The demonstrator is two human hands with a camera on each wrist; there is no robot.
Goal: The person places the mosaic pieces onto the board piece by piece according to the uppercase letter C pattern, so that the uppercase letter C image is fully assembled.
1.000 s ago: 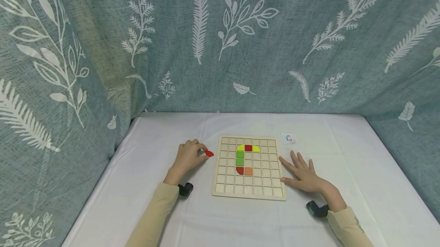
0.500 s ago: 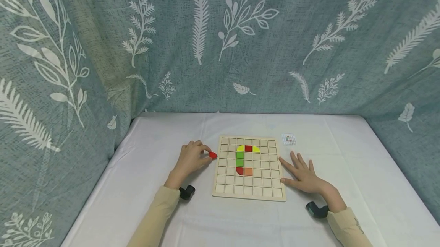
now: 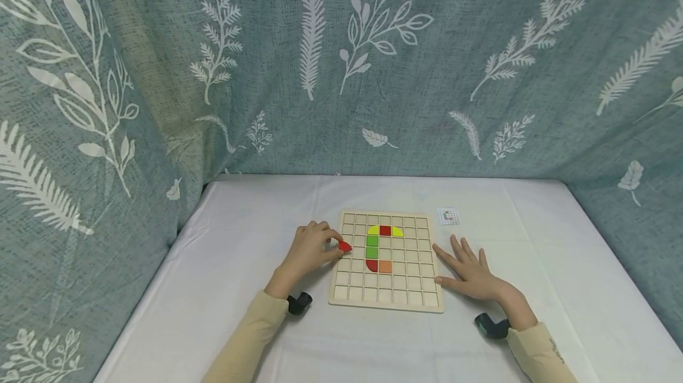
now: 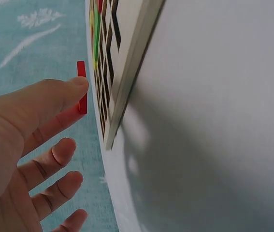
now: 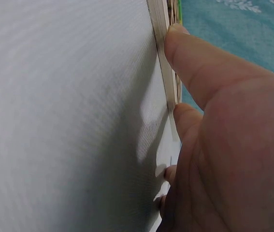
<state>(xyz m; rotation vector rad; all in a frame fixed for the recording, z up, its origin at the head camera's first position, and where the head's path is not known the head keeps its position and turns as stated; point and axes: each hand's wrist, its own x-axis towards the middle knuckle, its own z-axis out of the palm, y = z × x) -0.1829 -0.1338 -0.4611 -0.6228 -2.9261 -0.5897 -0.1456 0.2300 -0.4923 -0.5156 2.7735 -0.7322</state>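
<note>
A flat red tile (image 3: 345, 246) is pinched between the thumb and index finger of my left hand (image 3: 313, 248), over the left side of the wooden grid board (image 3: 386, 306). Seen edge-on in the left wrist view, the red piece (image 4: 82, 88) is held above the board, the other fingers loosely bent. Set in the board are two yellow rounded tiles (image 3: 397, 231), a red square (image 3: 385, 230), two green tiles (image 3: 372, 246), a dark red rounded tile (image 3: 372, 265) and an orange square (image 3: 385, 266). My right hand (image 3: 474, 276) lies with spread fingers, thumb and index touching the board's right edge.
A small printed card (image 3: 448, 216) with a coloured grid pattern lies beyond the board's right corner. Everything rests on a white cloth-covered table (image 3: 373, 347). A green-blue leaf-patterned curtain (image 3: 320, 134) hangs behind the table and along its sides.
My left hand has moved to the right with the red tile, from beside the board to over its left edge. My right hand and the board have stayed put.
</note>
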